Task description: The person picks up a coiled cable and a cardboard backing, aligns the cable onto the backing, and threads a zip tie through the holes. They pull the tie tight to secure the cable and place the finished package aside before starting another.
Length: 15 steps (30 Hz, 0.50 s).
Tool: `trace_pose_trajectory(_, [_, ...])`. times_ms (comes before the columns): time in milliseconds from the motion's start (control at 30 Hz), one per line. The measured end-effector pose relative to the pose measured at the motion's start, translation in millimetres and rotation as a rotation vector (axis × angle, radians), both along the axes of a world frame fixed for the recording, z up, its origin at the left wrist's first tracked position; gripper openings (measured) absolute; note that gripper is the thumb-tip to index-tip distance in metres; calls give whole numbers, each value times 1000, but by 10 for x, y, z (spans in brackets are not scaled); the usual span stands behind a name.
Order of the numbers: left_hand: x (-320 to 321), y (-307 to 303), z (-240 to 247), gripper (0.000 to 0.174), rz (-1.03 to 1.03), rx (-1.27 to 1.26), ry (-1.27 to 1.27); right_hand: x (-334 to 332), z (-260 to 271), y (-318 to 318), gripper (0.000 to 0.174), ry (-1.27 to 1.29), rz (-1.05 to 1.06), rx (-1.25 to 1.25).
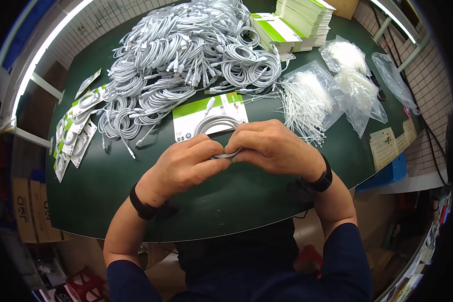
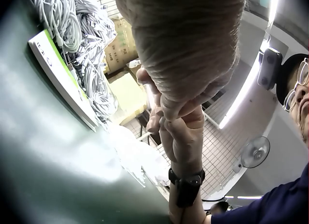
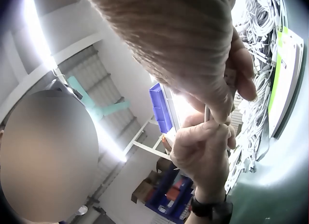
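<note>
A coiled light-grey cable (image 1: 217, 122) is held up over the table between both hands. My left hand (image 1: 189, 162) pinches its near side with thumb and curled fingers. Right beside it, my right hand (image 1: 279, 148) pinches the same part of the coil, the fingertips of both hands almost meeting. A plug (image 1: 210, 105) shows at the coil's far side, overlapping a green-and-white packaging card (image 1: 185, 121) behind the hands. In the left wrist view the green-edged cards (image 2: 63, 74) form a low stack. The fingers hide most of the gripped section.
A large heap of coiled cables (image 1: 181, 50) covers the back of the table (image 1: 136, 201). Carded cables (image 1: 75, 131) lie at the left. White cable ties (image 1: 304, 103) spill from plastic bags (image 1: 355, 80) on the right. Card stacks (image 1: 307, 25) stand at the back right.
</note>
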<state>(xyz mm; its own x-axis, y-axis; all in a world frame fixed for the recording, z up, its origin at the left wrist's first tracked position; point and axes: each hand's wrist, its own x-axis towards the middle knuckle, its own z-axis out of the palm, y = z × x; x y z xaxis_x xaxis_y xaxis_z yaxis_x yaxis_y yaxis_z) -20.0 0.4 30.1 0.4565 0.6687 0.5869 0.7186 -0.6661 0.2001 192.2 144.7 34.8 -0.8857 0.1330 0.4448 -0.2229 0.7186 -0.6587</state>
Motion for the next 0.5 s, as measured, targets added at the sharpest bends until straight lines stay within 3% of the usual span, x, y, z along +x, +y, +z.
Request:
trace_pose_trajectory(100, [-7, -5, -5, 27, -1, 21, -21, 6, 40, 18, 22, 63, 10, 202])
trace_pose_trajectory(333, [3, 25, -48, 26, -32, 80, -40, 41, 129, 34, 20, 71, -50, 188])
trace_pose_trajectory(433, [56, 38, 88, 23, 188, 274, -97, 86, 103, 142, 18, 106, -158, 205])
trace_pose_trajectory(500, [-49, 81, -16, 28, 250, 179, -114, 110, 93, 272, 17, 143, -313, 220])
